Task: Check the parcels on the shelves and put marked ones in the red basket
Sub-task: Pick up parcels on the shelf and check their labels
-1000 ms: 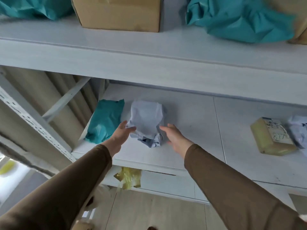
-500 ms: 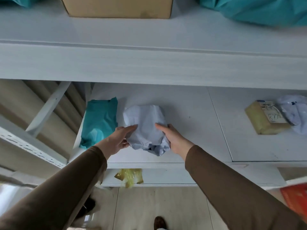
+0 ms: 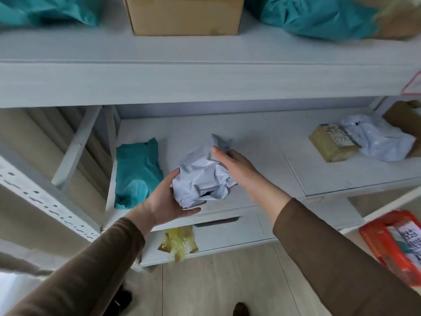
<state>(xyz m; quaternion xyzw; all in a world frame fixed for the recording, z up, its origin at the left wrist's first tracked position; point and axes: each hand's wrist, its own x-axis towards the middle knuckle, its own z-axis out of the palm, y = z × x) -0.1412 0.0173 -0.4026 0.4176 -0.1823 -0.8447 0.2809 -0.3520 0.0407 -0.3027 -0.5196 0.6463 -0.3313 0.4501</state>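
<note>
A crumpled white plastic parcel (image 3: pixel 200 179) is tilted up near the front edge of the middle shelf (image 3: pixel 262 137). My left hand (image 3: pixel 164 199) cups it from below and the left. My right hand (image 3: pixel 237 165) grips its upper right side. The red basket (image 3: pixel 385 245) shows at the lower right edge, with a white printed sheet inside. A teal parcel (image 3: pixel 136 172) lies just left of the white one. A tan box with a written label (image 3: pixel 330 142) and another white bag (image 3: pixel 378 137) sit at the right of the same shelf.
The upper shelf (image 3: pixel 205 53) carries a cardboard box (image 3: pixel 184 14) and teal bags (image 3: pixel 319 17). A yellow bag (image 3: pixel 180 242) lies on the lower shelf. A perforated white upright (image 3: pixel 45 201) stands at the left. Wooden floor lies below.
Both hands went from touching the white parcel's sides to gripping it and turning it up and toward me. The red basket has come into view at the right.
</note>
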